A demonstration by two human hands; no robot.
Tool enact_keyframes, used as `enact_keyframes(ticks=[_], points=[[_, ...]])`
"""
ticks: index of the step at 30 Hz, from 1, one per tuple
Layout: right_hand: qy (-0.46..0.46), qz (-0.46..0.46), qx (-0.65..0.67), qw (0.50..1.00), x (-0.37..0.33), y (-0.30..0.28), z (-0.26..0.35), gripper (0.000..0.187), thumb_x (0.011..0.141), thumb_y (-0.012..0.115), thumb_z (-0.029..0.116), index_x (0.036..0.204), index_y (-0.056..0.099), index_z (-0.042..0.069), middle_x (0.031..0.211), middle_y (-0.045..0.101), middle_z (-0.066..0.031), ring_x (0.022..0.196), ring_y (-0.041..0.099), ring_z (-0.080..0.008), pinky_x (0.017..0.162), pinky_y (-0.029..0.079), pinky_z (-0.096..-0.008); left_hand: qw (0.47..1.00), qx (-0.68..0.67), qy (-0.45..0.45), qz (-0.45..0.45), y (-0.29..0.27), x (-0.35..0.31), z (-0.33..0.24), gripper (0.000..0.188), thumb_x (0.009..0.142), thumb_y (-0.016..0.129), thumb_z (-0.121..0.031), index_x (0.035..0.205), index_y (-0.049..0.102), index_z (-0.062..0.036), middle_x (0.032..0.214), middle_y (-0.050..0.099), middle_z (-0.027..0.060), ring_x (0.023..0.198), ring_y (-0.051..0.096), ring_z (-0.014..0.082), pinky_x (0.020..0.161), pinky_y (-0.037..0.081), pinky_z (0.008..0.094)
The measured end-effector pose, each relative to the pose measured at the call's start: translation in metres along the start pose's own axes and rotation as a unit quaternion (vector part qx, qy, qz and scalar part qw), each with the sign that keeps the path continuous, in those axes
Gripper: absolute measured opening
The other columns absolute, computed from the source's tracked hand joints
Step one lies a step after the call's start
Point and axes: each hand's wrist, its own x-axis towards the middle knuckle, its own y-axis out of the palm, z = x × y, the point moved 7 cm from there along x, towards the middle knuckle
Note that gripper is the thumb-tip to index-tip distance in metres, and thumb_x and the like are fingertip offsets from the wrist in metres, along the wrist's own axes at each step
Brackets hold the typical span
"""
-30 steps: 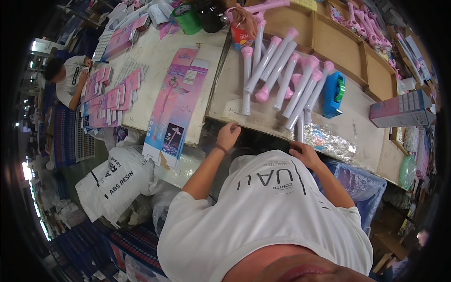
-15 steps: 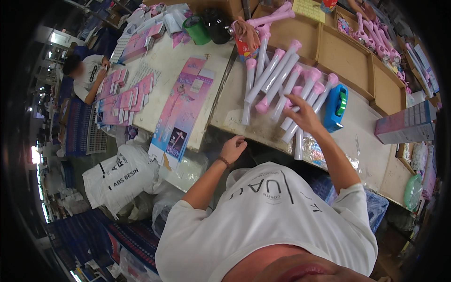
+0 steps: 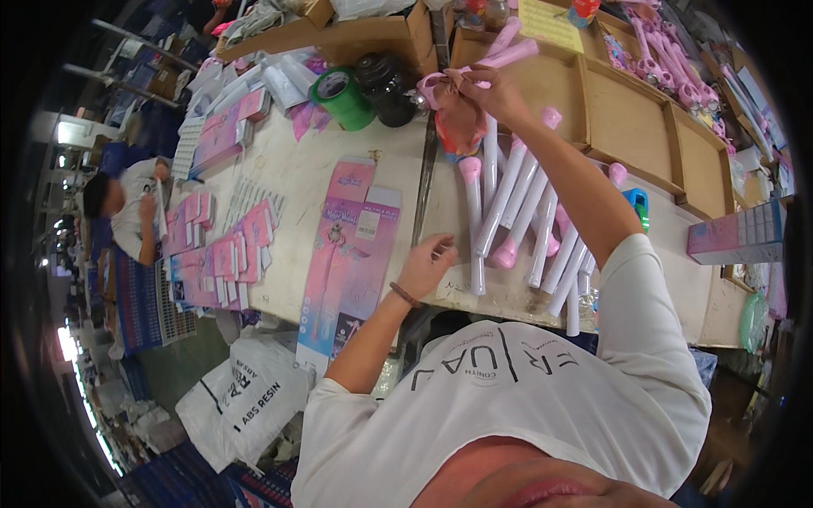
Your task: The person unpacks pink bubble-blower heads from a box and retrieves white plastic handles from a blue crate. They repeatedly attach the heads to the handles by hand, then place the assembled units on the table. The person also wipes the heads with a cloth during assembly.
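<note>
Reaching to the far side of the table, my right hand has its fingers closed around part of a pink toy wand piece. Just below that hand, a brown crumpled glove or cloth covers a red container. My left hand hovers by the near table edge, fingers loosely curled and apart, holding nothing. Several clear plastic tubes with pink ends lie in a pile between my hands and toward the right. A flat pink and blue printed box rests left of my left hand.
A green tape roll and a dark jar stand at the back. Cardboard trays line the far right, with pink wand pieces beyond. A blue tape dispenser is right of the tubes. Another person works at left.
My right hand has left the tubes and moved up and left to the pink wand piece at the back. My left hand has come up over the table edge. The view has shifted.
</note>
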Motion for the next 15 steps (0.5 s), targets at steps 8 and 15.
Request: enact_keyframes(ticks=[8,15], points=[[-0.051,0.009,0.212,0.976,0.003,-0.095,0.094,0.025,0.085,0.066,0.022,0.09,0.063,-0.002,0.074,0.064,-0.0038,0.067,0.057,-0.0078,0.061,0.046,-0.0234,0.941,-0.059,0.282,-0.177,-0.071,0.087,-0.131,0.059,0.08,0.073,-0.024,0.127,0.048,0.0005,0.111,0.058,0.0094,0.1,0.055,0.0176,0.081,0.047,0.0314],[-0.058,0.182,0.085,0.978,-0.04,-0.134,0.139,0.029,0.083,0.061,0.027,0.078,0.061,-0.002,0.061,0.062,-0.0053,0.059,0.059,-0.0128,0.059,0.046,-0.0245,0.895,0.146,0.385,-0.172,-0.049,0.1,-0.244,0.06,0.075,0.076,-0.023,0.123,0.049,-0.0001,0.105,0.059,0.0078,0.097,0.055,0.0165,0.082,0.045,0.0327]])
